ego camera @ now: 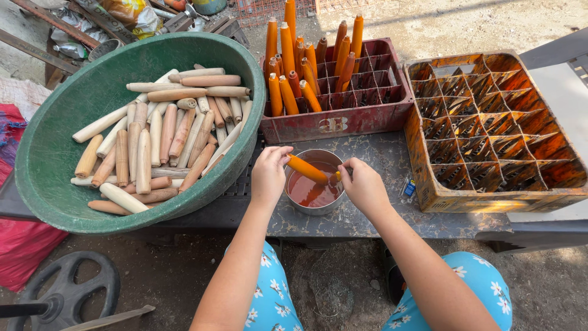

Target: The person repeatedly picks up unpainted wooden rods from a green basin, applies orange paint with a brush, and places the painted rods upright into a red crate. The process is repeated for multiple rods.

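Nearest the camera, the person's knees in blue flowered cloth frame the edge of a worn grey bench [380, 150]; just above them the left hand [268, 175] and the right hand [362, 184] are both closed on one wooden handle [308, 170], each pinching an end, so that it lies level over a small metal tin [313, 184] of reddish-orange stain. The handle is already wet and orange along its length, so the coating step looks all but finished; setting it to dry would call for a clean lift, a tilt to upright, and a free cell to stand it in, without dripping on the bench. To the left sits a big green basin [55, 153] heaped with bare wooden handles [162, 132]; behind the tin, a red crate [367, 101] holds stained handles [294, 67] standing upright; to the right, an orange-stained crate [490, 116] stands with its cells vacant.
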